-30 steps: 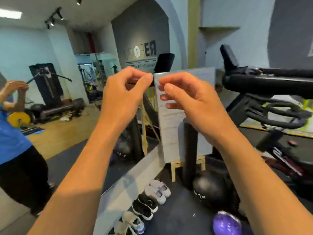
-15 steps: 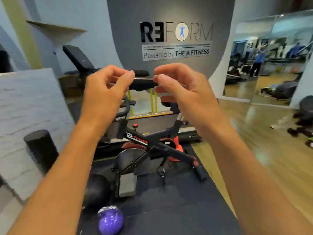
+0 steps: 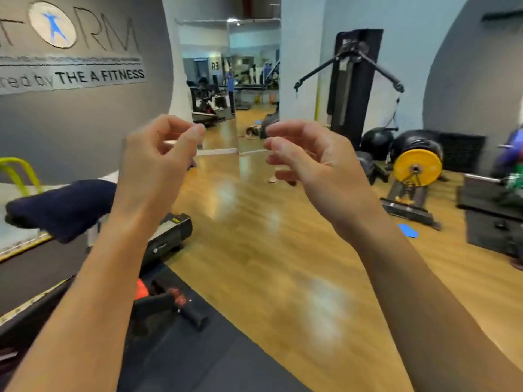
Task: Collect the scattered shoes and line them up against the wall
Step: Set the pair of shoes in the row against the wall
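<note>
Wood-coloured glossy floor (image 3: 254, 236): fills the middle and right of the head view and runs far back to a tall wall mirror (image 3: 254, 66).
Left hand (image 3: 154, 165): raised mid-view, fingers curled, thumb tip close to the forefinger tip; I cannot tell whether they pinch anything thin.
Right hand (image 3: 317, 165): raised just right of it and apart from it, fingers curled the same way; I cannot tell here either whether they pinch anything.
Shoes: small pale blurred shapes (image 3: 250, 131) lie on the far floor by the mirror, in the gap between the hands; too blurred to say they are shoes.
In the way: both forearms cross the near view, and the right hand covers part of a pale shape on the floor behind it.
Grey wall with "THE A FITNESS" lettering (image 3: 85, 77): far left.
Dark blue padded seat (image 3: 62, 205): left, just beside the left forearm.
Black rubber mat (image 3: 198, 357): near left, with a red-and-black machine foot (image 3: 169, 301) on it.
Black cable machine (image 3: 351, 80): far, right of the mirror.
Yellow round weight plate (image 3: 417, 165): right, on a black stand, near black balls (image 3: 376, 140).
Blue flat pad (image 3: 409, 230): on the floor, right.
</note>
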The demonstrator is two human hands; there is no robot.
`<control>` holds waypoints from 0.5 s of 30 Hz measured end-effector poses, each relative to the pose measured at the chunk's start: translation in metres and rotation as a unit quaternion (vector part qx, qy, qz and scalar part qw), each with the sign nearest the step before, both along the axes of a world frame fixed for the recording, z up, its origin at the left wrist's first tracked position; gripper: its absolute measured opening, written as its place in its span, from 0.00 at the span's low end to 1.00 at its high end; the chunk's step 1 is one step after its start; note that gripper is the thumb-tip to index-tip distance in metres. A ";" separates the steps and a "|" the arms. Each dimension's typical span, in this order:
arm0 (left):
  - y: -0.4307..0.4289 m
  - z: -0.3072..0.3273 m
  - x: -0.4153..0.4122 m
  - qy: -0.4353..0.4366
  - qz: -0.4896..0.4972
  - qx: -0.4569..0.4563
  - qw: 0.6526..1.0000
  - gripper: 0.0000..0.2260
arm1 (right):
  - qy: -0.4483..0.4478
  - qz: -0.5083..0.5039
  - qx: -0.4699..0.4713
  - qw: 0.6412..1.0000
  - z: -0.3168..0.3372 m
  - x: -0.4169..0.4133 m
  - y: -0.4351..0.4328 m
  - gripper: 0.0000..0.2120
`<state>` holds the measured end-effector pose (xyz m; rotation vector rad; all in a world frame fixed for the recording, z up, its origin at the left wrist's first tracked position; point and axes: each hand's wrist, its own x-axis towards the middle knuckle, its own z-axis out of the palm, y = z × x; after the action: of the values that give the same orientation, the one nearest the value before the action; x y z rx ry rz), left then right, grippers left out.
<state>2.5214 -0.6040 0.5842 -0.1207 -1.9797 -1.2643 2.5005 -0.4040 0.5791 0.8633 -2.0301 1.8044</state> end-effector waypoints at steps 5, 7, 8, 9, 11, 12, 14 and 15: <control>0.053 -0.009 -0.140 -0.014 -0.097 0.006 0.995 0.05 | -0.019 -0.108 0.007 0.994 -0.001 -0.097 0.049 0.07; 0.070 -0.014 -0.190 -0.017 -0.128 0.005 0.992 0.06 | -0.021 -0.141 0.004 0.990 -0.006 -0.137 0.067 0.08; 0.077 -0.017 -0.214 -0.019 -0.142 0.004 0.990 0.06 | -0.024 -0.151 0.002 0.988 -0.009 -0.157 0.075 0.08; 0.084 -0.020 -0.238 -0.021 -0.153 0.004 0.988 0.06 | -0.026 -0.159 0.001 0.987 -0.013 -0.178 0.082 0.08; 0.095 -0.027 -0.286 -0.024 -0.168 0.002 0.986 0.06 | -0.022 -0.174 0.005 0.984 -0.023 -0.224 0.092 0.09; 0.100 -0.031 -0.311 -0.026 -0.171 -0.001 0.985 0.06 | -0.022 -0.178 0.004 0.984 -0.027 -0.248 0.097 0.09; 0.108 -0.036 -0.359 -0.037 -0.178 -0.001 0.983 0.05 | -0.028 -0.180 -0.005 0.983 -0.034 -0.296 0.104 0.08; 0.111 -0.037 -0.383 -0.045 -0.180 -0.004 0.983 0.05 | -0.033 -0.180 -0.009 0.983 -0.036 -0.320 0.108 0.08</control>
<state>2.1385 -0.4930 0.5474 -0.4508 -2.1031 -1.5111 2.1802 -0.2956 0.5434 0.3989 -2.0473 1.6625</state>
